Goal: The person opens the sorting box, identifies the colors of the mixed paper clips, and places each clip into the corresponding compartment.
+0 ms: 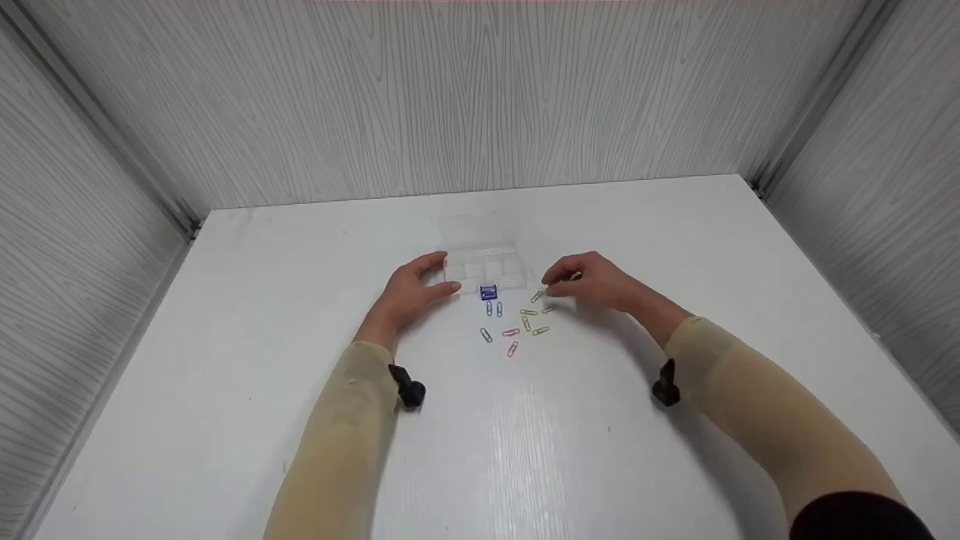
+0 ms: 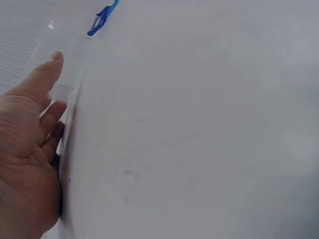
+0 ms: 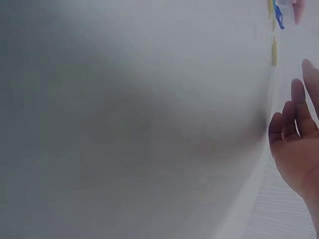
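Observation:
A clear plastic compartment box (image 1: 491, 271) lies on the table with its transparent lid (image 1: 480, 227) folded back and a blue-purple clasp (image 1: 488, 292) at its front. My left hand (image 1: 409, 295) grips the box's left end, thumb at the front and fingers round the side; the left wrist view shows this thumb over the clear plastic. My right hand (image 1: 592, 281) hovers low at the right of the box, its fingers loosely bent beside a yellow paper clip (image 1: 537, 297). In the right wrist view, nothing shows between those fingertips (image 3: 297, 89).
Several more yellow paper clips (image 1: 526, 324) lie right of centre in front of the box. Blue paper clips (image 1: 486, 335) and two pink ones (image 1: 512, 349) are spread nearby. Grey wood-grain panels (image 1: 450, 97) stand round the white table (image 1: 480, 450) at the back and sides.

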Available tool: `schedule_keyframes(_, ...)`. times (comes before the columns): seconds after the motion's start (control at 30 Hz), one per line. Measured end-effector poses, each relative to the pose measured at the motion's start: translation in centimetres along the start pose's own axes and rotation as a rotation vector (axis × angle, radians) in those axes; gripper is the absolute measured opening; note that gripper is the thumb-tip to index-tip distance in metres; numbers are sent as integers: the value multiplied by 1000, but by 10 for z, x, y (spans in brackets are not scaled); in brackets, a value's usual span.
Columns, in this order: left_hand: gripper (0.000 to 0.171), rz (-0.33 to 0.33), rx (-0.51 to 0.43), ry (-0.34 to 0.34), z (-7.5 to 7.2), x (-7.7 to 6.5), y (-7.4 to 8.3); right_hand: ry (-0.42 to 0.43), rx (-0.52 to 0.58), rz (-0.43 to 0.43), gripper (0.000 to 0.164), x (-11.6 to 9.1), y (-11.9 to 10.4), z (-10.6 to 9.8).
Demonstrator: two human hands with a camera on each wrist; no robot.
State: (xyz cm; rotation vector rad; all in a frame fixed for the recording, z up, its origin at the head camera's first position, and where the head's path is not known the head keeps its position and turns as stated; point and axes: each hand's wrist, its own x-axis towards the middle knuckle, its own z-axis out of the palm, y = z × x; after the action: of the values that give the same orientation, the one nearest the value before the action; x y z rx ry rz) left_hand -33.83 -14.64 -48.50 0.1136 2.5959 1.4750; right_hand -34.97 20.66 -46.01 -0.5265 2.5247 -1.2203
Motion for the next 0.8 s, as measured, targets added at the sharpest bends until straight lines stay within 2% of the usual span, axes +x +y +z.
schedule_keyframes(0.23,79,2,3,-16,2,-1,-1,-86,-1,48,18,-9,11,4)
schedule_keyframes(0.6,77,-10,2,-14,3,-7,1,-94,-70,35,16,-12,10,7)
schedule_keyframes(0.8,76,5,-5,-18,4,-4,-2,-95,-101,5,11,-14,11,8)
